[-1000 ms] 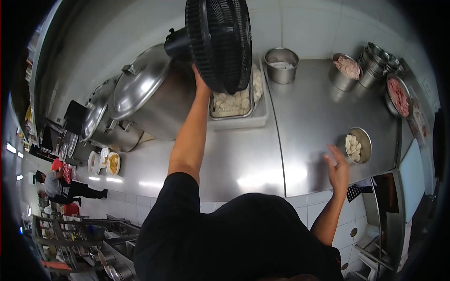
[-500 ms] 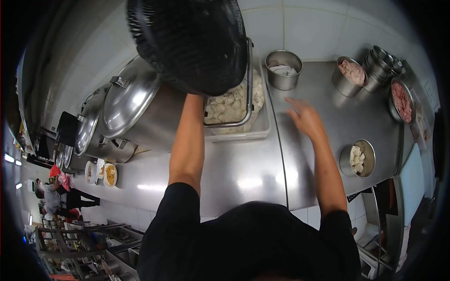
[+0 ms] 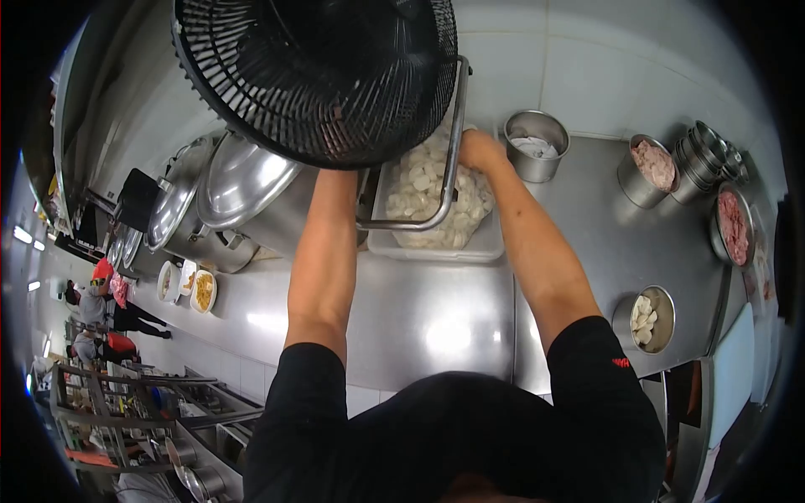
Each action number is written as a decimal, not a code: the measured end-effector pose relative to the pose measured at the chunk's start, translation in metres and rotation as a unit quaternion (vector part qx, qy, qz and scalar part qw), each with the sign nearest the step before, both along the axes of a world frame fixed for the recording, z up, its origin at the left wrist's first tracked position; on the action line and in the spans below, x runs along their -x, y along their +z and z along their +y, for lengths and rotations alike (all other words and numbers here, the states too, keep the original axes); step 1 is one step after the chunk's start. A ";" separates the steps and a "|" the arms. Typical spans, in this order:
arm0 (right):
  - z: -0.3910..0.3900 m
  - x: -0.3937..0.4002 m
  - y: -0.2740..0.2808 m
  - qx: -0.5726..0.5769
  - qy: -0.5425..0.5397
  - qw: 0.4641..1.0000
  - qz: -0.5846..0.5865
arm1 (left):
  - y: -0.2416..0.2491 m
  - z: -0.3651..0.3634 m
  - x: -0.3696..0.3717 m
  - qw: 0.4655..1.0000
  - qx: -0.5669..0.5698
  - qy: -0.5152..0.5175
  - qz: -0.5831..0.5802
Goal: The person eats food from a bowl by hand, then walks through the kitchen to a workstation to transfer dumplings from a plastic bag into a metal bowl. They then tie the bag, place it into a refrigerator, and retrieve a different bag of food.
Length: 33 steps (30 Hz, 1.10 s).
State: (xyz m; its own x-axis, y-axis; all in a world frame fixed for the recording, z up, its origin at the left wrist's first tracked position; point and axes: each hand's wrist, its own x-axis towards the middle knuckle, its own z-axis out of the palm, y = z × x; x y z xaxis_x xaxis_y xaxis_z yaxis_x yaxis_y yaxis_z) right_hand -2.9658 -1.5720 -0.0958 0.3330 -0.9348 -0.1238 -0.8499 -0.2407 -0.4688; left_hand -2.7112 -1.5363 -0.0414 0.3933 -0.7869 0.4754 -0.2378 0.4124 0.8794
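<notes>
A black fan (image 3: 327, 75) with a wire cage and a bent metal tube frame (image 3: 449, 184) looms close to the camera. My left hand (image 3: 338, 126) lies beneath the cage, glimpsed only through its wires, so I cannot make out what it touches. Below the frame, a clear plastic tub (image 3: 436, 253) holds many pale, rounded food pieces (image 3: 419, 197), apparently in a thin bag. At the tub's far right side is my right hand (image 3: 484, 152), bent inward behind the tube. Its fingers are hidden. A steel pot (image 3: 537, 168) with white contents stands just right of it.
Large lidded steel pots (image 3: 243, 180) stand left, beside small food containers (image 3: 204, 292). On the right are a bowl of pale pieces (image 3: 644, 320), a pot of minced meat (image 3: 654, 165), stacked steel pots (image 3: 700, 155) and a bowl of redder mince (image 3: 733, 226). Co-workers (image 3: 96, 306) stand far left.
My right hand has moved left from over the steel counter to the tub's right side. The fan's cage now shows more face-on, and the whole view has shifted slightly.
</notes>
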 end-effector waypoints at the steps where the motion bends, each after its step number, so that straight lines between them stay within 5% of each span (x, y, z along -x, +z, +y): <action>1: 0.005 0.001 -0.002 0.021 -0.023 0.999 -0.027 | 0.003 0.001 -0.002 1.000 0.001 0.001 0.000; 9: -0.007 0.030 0.024 0.147 -0.136 0.942 -0.269 | 0.020 0.011 -0.011 1.000 0.017 0.003 -0.005; 15: -0.016 0.062 0.056 0.271 -0.229 0.826 -0.439 | 0.028 0.010 -0.003 1.000 0.027 -0.005 -0.001; 21: 0.042 0.145 0.103 0.313 -0.196 0.834 -0.409 | 0.014 0.004 0.014 1.000 0.024 -0.009 0.014; 26: 0.086 0.204 0.088 0.352 -0.252 0.827 -0.359 | -0.026 -0.003 0.040 0.999 -0.008 -0.014 0.037; 33: 0.110 0.255 -0.013 0.328 -0.309 0.855 -0.256 | -0.075 -0.005 0.069 0.996 -0.046 -0.011 0.071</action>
